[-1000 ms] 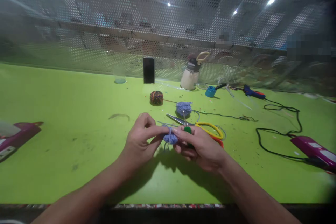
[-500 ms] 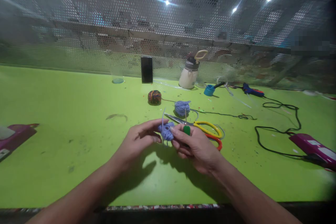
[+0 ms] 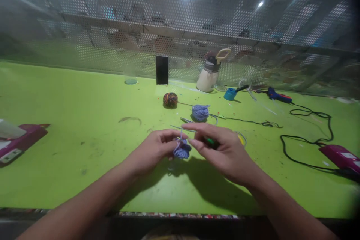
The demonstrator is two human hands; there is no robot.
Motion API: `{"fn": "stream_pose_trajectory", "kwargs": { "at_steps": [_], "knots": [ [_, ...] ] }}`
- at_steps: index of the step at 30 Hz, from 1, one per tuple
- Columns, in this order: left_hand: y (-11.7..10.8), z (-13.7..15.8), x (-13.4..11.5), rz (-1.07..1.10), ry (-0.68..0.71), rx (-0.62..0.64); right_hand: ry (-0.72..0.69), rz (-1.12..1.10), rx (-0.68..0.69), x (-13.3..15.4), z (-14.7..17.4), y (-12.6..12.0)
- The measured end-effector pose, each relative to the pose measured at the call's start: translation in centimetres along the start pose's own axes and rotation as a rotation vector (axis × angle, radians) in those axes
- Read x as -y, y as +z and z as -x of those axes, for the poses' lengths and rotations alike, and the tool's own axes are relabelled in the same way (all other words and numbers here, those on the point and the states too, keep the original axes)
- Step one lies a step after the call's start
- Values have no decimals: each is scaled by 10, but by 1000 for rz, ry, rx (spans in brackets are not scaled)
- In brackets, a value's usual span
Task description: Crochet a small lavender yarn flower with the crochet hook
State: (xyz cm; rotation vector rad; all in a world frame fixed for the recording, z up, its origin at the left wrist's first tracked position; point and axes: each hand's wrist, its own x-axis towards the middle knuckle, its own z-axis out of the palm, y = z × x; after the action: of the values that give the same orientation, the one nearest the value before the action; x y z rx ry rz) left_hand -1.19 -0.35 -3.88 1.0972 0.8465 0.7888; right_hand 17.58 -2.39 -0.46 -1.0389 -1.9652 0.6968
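Note:
My left hand [image 3: 157, 146] pinches a small purple-blue crocheted piece [image 3: 182, 150] between thumb and fingers, above the table. From the piece a short strand of yarn [image 3: 181, 133] rises to the index fingertip of my right hand [image 3: 222, 146]. That hand is curled around a crochet hook with a green handle [image 3: 210, 141]; its thin shaft points left, behind the fingers. Just beyond the hands sits a purple-blue yarn ball [image 3: 200, 113]. Scissors lie behind my right hand, with only their blade tip [image 3: 185, 120] and a bit of yellow handle [image 3: 241, 139] showing.
A multicoloured yarn ball [image 3: 170, 100], a phone [image 3: 162, 70], a bottle [image 3: 208, 73] and a blue pot [image 3: 230, 94] stand further back. To the right are a glue gun [image 3: 278, 95], its black cable and a magenta power strip [image 3: 341, 157]; another magenta strip [image 3: 24, 140] lies left.
My right hand has let go of the crocheted piece and moved up to the yarn strand, covering most of the scissors. The hook has swung from upright to pointing left. The view has shifted slightly.

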Motion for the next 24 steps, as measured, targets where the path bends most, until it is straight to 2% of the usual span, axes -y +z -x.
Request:
{"fn": "stream_pose_trajectory", "kwargs": {
  "at_steps": [2, 3, 9, 13, 16, 24],
  "knots": [
    [1, 0, 1, 34, 2, 44, -101, 53, 200, 1, -5, -1],
    [1, 1, 2, 48, 0, 56, -125, 76, 234, -1, -7, 0],
    [-1, 0, 5, 106, -1, 116, -62, 118, 163, -15, -10, 0],
    [-2, 1, 5, 71, 8, 128, -42, 66, 218, -12, -8, -5],
    [-3, 1, 4, 75, -10, 153, -87, 74, 282, -9, -8, -6],
    [-2, 0, 3, 57, -61, 113, -79, 115, 270, -10, -7, -2]
  ]
}}
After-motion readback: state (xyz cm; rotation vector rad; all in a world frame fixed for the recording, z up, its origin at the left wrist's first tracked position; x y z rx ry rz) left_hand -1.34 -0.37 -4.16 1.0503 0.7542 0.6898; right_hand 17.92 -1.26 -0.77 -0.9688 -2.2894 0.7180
